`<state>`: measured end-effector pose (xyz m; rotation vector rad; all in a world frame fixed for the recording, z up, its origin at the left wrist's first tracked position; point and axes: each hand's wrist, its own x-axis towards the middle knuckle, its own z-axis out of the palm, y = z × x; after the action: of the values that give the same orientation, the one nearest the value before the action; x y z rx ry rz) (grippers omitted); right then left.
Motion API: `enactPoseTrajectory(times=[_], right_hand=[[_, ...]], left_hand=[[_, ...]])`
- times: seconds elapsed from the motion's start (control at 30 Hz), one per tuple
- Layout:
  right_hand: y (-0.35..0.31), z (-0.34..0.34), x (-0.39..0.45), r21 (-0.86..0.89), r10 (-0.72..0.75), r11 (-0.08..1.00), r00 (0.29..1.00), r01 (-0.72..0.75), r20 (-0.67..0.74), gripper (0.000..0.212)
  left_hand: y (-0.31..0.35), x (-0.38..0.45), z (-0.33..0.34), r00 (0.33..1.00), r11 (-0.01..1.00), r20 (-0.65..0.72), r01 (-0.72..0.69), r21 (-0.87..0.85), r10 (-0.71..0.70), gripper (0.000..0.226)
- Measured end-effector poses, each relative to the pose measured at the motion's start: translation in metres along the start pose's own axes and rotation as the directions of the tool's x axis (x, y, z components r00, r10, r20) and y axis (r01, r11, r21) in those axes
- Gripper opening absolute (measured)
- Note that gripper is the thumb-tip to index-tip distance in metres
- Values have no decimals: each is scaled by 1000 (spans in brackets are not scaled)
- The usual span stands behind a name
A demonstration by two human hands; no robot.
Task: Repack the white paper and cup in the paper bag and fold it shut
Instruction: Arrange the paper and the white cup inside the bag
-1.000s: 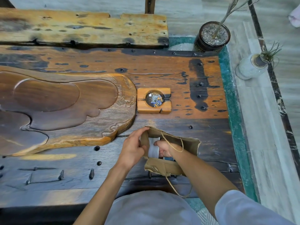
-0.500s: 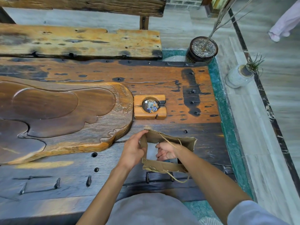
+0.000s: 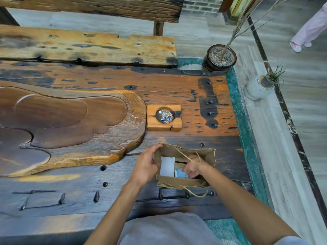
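Note:
A brown paper bag [image 3: 205,153] with twine handles stands open on the dark wooden table, near the front edge. Inside it, white paper [image 3: 167,166] stands against the left side, and a white-and-blue object [image 3: 179,172] lies beside it, partly hidden. My left hand [image 3: 146,167] grips the bag's left rim and holds it open. My right hand [image 3: 193,167] reaches down into the bag's mouth, fingers curled near the white-and-blue object; whether it holds anything is hidden.
A wooden ashtray [image 3: 164,117] sits just beyond the bag. A large carved wooden tea tray [image 3: 70,124] fills the table's left half. A bench [image 3: 88,46] stands behind the table. Two plant pots [image 3: 219,58] [image 3: 258,87] stand on the floor at right, where a person's legs [image 3: 307,30] show.
The view tilted up, showing more floor. My right hand shifted right inside the bag, uncovering the white paper and the white-and-blue object. My left hand stayed on the bag's rim.

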<state>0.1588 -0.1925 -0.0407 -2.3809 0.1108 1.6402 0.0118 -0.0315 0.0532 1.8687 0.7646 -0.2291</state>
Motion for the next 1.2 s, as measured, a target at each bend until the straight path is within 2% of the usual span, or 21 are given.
enactPoseTrajectory(times=[0.17, 0.3, 0.43, 0.57, 0.63, 0.73, 0.77, 0.83, 0.9, 1.0, 1.07, 1.2], right_hand=[[3, -1, 5, -175, 56, 982, 992, -75, -113, 57], [3, 5, 13, -385, -17, 922, 987, -46, -160, 55], [2, 11, 19, -468, -83, 884, 982, -7, -170, 42], [2, 12, 18, -451, -62, 892, 984, -22, -170, 13], [3, 10, 16, -417, -51, 909, 987, -16, -150, 19], [8, 7, 18, -260, -35, 966, 992, 3, -117, 7], [10, 5, 18, -222, 8, 975, 993, -34, -114, 8], [12, 1, 16, -100, 125, 986, 990, -130, -60, 24], [13, -4, 11, -40, 165, 985, 986, -165, 8, 30], [15, -12, 5, -45, 160, 987, 984, -157, 76, 41], [17, -13, 2, -60, 106, 993, 993, -103, 52, 41], [15, -13, -6, -108, 5, 994, 1000, -8, -24, 16]], left_hand=[[1, 1, 0, 1000, 1000, 10, 1, 1, -1, 68], [3, 2, 0, 1000, 1000, 24, 1, 2, -1, 67], [4, 5, -2, 999, 1000, 37, 19, 19, -20, 67], [2, 8, -3, 998, 999, 41, 39, 6, -39, 69], [1, 8, -2, 998, 999, 53, 46, -14, -46, 71], [-1, 6, 1, 998, 999, 54, 41, -30, -39, 71], [-1, 5, 1, 998, 999, 54, 38, -33, -36, 70], [-1, 4, 3, 998, 999, 54, 33, -40, -31, 70], [0, 4, 4, 998, 999, 52, 33, -40, -30, 69], [0, 4, 4, 998, 998, 53, 43, -40, -41, 69], [0, 4, 4, 997, 998, 50, 52, -30, -51, 68], [0, 5, 6, 997, 997, 42, 65, -44, -63, 67]])
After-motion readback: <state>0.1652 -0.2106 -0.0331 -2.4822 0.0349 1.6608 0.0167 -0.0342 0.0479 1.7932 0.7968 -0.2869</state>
